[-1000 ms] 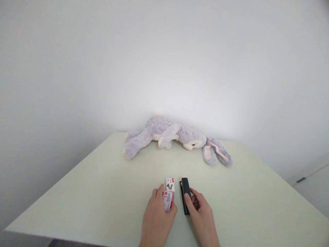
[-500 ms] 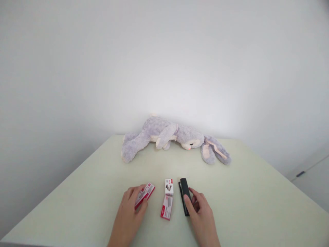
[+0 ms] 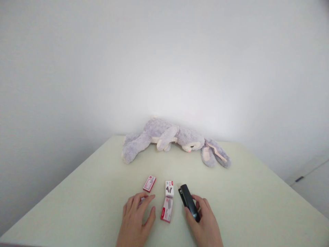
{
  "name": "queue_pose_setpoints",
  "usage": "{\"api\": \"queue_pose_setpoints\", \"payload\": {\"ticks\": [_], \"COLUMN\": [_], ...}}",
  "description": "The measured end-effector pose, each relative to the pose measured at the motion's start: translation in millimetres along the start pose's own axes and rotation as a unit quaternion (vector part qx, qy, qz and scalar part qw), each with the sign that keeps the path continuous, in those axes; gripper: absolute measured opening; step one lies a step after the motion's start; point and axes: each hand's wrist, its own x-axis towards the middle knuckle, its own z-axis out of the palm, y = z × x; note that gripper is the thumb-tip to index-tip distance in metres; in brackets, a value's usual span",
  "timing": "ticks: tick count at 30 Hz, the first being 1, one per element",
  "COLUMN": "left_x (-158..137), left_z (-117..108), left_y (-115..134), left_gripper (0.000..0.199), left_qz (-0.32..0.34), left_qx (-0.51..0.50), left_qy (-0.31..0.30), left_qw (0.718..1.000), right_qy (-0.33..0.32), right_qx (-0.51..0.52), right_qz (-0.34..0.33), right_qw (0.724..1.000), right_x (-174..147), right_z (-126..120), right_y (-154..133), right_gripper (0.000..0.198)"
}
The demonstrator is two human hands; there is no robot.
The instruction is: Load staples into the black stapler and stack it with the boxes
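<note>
My left hand [image 3: 136, 214] is over the table with its thumb and fingers apart. A pale bit of something, probably a second box, shows beneath its fingers, mostly hidden. Just beyond the fingertips lies a red-and-white staple box [image 3: 149, 184]. My right hand [image 3: 204, 219] grips a black stapler [image 3: 189, 202] by its sides, thumb on the left and fingers on the right; the stapler is tilted, its far end pointing left. Between the hands, a small white box with a dark clip picture [image 3: 169, 188] stands end to end with another red-and-white staple box [image 3: 167, 209].
A lilac plush rabbit [image 3: 161, 132] lies on its side along the back of the pale green table [image 3: 89, 192], against a white wall [image 3: 164, 61]. At the far right is a dark handle [image 3: 299, 179] on a white surface.
My left fingers have spread and drawn back toward me, uncovering the far staple box. The stapler has turned in my right hand, its near end swinging right. The middle boxes stay put.
</note>
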Motion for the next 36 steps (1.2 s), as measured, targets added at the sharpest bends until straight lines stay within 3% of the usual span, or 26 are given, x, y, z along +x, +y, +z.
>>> {"api": "queue_pose_setpoints", "payload": {"ticks": [4,7,11,14,21,25,28,31,36], "left_x": [5.0,9.5,6.5,-1.6,-12.4,-15.7,-17.1,-16.7,-14.0], "left_z": [15.6,22.8,21.0,16.6,23.5,30.8,30.2,26.5,21.7], "left_y": [37.2,46.5,38.4,34.9,26.0,15.2,15.7,20.6,21.9], "left_gripper": [0.042,0.052,0.044,0.045,0.078,0.075,0.077,0.079,0.077], "left_qz": [0.015,0.01,0.0,0.044,0.161,0.185,0.172,0.16,0.149], "left_qx": [-0.03,-0.04,-0.055,-0.068,-0.012,0.03,0.046,0.046,0.025], "left_qy": [-0.05,-0.063,-0.069,-0.114,-0.119,-0.092,-0.092,-0.103,-0.123], "left_qw": [0.998,0.997,0.996,0.99,0.98,0.978,0.98,0.981,0.981], "right_qy": [0.013,0.006,-0.003,-0.009,-0.055,-0.026,0.009,0.045,0.098], "right_qx": [-0.011,-0.023,-0.049,-0.064,-0.085,-0.091,-0.012,0.124,0.236], "right_qz": [-0.023,-0.027,-0.03,-0.064,-0.119,-0.109,-0.106,-0.057,0.119], "right_qw": [1.0,0.999,0.998,0.996,0.988,0.99,0.994,0.99,0.959], "right_x": [-4.8,-5.3,-0.7,7.4,21.3,20.6,23.4,29.4,32.6], "right_z": [-4.3,-12.5,-28.4,-32.6,-2.4,16.7,14.6,-4.3,-42.1], "right_y": [7.0,10.1,7.0,-6.8,-61.5,-80.9,-79.8,-63.9,-12.3], "right_gripper": [0.036,0.033,0.033,0.039,0.03,0.016,0.007,0.015,0.048]}}
